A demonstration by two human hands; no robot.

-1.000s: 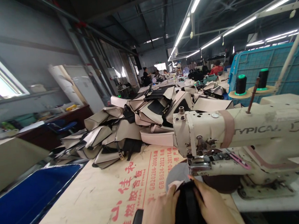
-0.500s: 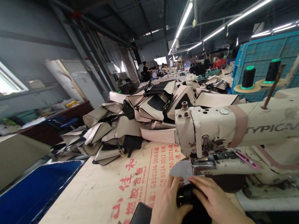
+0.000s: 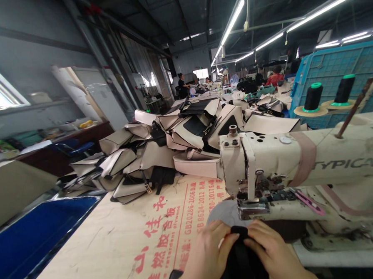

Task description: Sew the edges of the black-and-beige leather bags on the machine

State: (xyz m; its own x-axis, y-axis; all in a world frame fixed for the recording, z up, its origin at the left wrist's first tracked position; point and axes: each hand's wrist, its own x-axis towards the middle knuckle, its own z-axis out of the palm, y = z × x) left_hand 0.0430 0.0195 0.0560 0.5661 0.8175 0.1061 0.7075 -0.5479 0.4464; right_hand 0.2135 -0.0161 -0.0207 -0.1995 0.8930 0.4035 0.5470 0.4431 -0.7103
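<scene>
At the bottom of the view my left hand [image 3: 205, 255] and my right hand [image 3: 273, 253] both grip a black bag piece [image 3: 241, 257] with a strap running down its middle. The fingers of each hand press on the piece's top edge from either side. It sits just in front of the needle area [image 3: 254, 202] of a cream sewing machine [image 3: 303, 171], over a grey round pad [image 3: 223, 212]. A dark flap of the piece [image 3: 171, 277] sticks out at the lower left.
A heap of beige and black bag panels [image 3: 174, 152] covers the far table. The plywood tabletop [image 3: 132, 242] bears red print. A blue bin [image 3: 29, 243] lies left; thread cones [image 3: 312, 97] and a blue crate [image 3: 333, 77] stand right. Other people work far behind.
The view swung slightly left and down. My hands shifted on the black piece, from spread over it to pinching its top edge side by side under the needle area.
</scene>
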